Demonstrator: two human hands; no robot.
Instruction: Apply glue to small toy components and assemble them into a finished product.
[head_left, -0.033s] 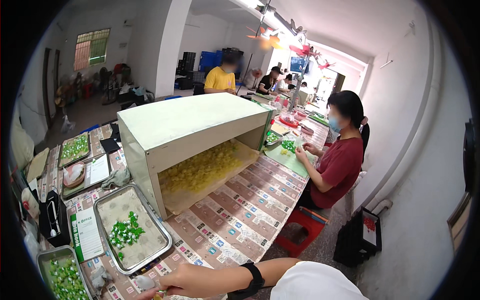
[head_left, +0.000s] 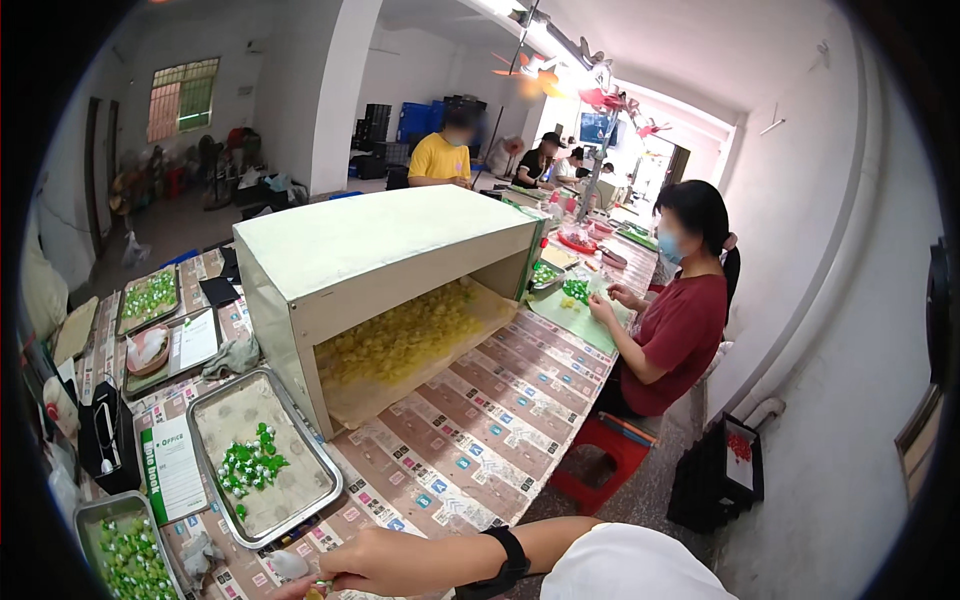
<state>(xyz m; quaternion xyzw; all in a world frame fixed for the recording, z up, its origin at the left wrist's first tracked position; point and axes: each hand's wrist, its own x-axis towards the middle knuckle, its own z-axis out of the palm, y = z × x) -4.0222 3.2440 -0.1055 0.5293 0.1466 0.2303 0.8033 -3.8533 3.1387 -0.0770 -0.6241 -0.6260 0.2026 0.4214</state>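
My right hand (head_left: pixel 370 560) is at the bottom edge, its forearm coming in from the right with a black band at the wrist. Its fingers are pinched together on a small green-and-yellow piece (head_left: pixel 317 589), mostly cut off by the frame. A fingertip of my left hand (head_left: pixel 292 592) just shows beside it; the rest is out of sight. Beyond lies a white rounded object (head_left: pixel 290 565) on the table. A metal tray (head_left: pixel 310 440) with a pile of small green-and-silver pieces (head_left: pixel 252 460) stands ahead to the left. Another tray (head_left: pixel 88 512) of green pieces is at lower left.
A cream box-shaped housing (head_left: pixel 390 235) stands mid-table over many yellow pieces (head_left: pixel 400 335). A notebook (head_left: pixel 178 470), a black holder (head_left: pixel 108 435) and a grey cloth (head_left: pixel 232 357) lie left. A masked co-worker (head_left: pixel 680 320) sits right, near a red stool (head_left: pixel 610 465).
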